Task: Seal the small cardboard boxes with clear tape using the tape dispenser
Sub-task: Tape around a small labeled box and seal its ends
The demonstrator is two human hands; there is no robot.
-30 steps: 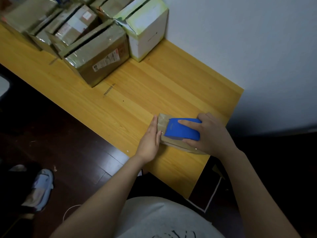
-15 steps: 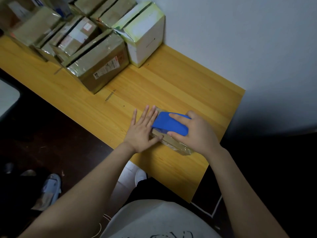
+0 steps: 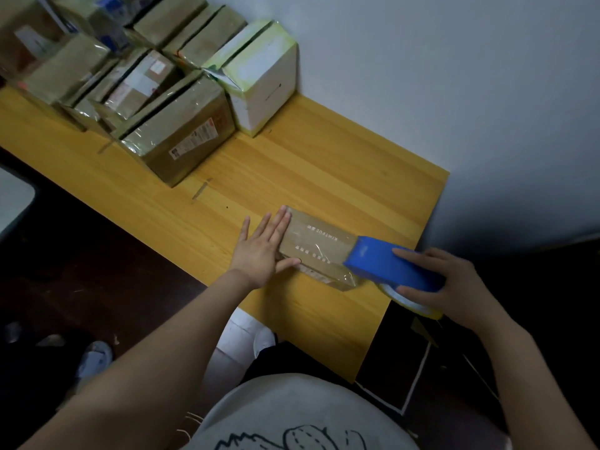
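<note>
Left hand (image 3: 263, 246) flat, steadying box (image 3: 316, 246) near desk's (image 3: 324, 164) right edge; right hand (image 3: 454, 287) grips dispenser (image 3: 389, 264) at box end.

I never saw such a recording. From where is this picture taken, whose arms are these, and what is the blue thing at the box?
No machine here: the camera sits on a person's head and looks down, so both arms are that person's own. The left hand rests flat, fingers straight, on the left end of a small cardboard box on the wooden table. The right hand grips a blue tape dispenser at the box's right end. Farther back, near the wall, stand more brown boxes and one white box.
</note>
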